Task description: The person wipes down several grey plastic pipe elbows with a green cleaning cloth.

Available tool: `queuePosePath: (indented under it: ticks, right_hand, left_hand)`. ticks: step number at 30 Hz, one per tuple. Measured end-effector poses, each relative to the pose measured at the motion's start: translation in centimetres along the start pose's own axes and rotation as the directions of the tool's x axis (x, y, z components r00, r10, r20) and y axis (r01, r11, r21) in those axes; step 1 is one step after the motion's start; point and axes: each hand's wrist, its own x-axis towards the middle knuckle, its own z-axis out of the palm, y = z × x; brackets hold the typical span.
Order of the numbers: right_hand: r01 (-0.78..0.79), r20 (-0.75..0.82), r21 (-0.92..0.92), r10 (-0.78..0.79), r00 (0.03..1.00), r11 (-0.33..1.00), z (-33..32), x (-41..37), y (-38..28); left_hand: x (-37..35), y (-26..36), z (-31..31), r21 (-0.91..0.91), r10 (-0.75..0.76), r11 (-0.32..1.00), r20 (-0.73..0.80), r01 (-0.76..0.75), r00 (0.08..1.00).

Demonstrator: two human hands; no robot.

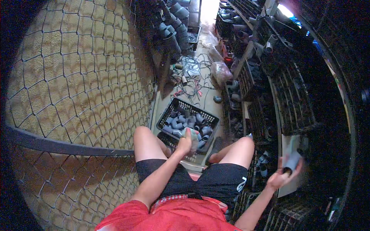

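My left hand (185, 143) is closed around a pale, crumpled cloth (193, 138), above the near side of a black crate (211, 115). Inside that crate lie several grey pipe fittings (178, 122). Out to the right, my right hand (284, 174) grips a grey pipe fitting (293, 160), its dark open end facing down and left. The fitting and the fingers are slightly blurred, and the fitting touches no shelf that I can make out.
A chain-link fence (77, 77) runs along the left. Shelves of black crates (295, 100) holding fittings line the right. Tangled cables (192, 73) and a plastic bag (221, 72) lie on the floor ahead. Stacked grey fittings (173, 36) stand at the back left.
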Motion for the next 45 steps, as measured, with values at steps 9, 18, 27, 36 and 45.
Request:
queuePosePath:
  ticks: [9,18,27,36,45]
  right_hand:
    - [-0.965,0.680,0.086,0.693,0.240,0.249,6.7,-15.1,8.1]
    - [-0.403,0.926,-0.202,0.309,0.218,0.892,7.6,-15.0,11.9]
    - [-0.689,0.919,-0.348,0.375,-0.119,0.636,10.9,-13.7,12.5]
    - [-0.762,0.798,-0.229,0.565,0.210,0.606,10.9,-17.1,20.0]
    - [-0.369,0.603,-0.163,0.388,0.697,0.915,12.2,-18.3,16.6]
  left_hand:
    - [-9.6,3.0,2.7,-0.234,0.724,0.679,0.057,-0.695,0.688]
    - [-5.8,-0.3,-1.0,0.122,0.344,0.833,0.650,-0.539,0.678]
    - [-4.9,1.5,-1.6,0.201,0.490,0.721,0.529,-0.663,0.693]
    - [-3.1,-2.2,1.2,0.222,0.789,0.614,-0.221,-0.758,0.574]
    - [-6.3,-0.5,3.1,0.169,0.805,0.518,0.235,-0.838,0.545]
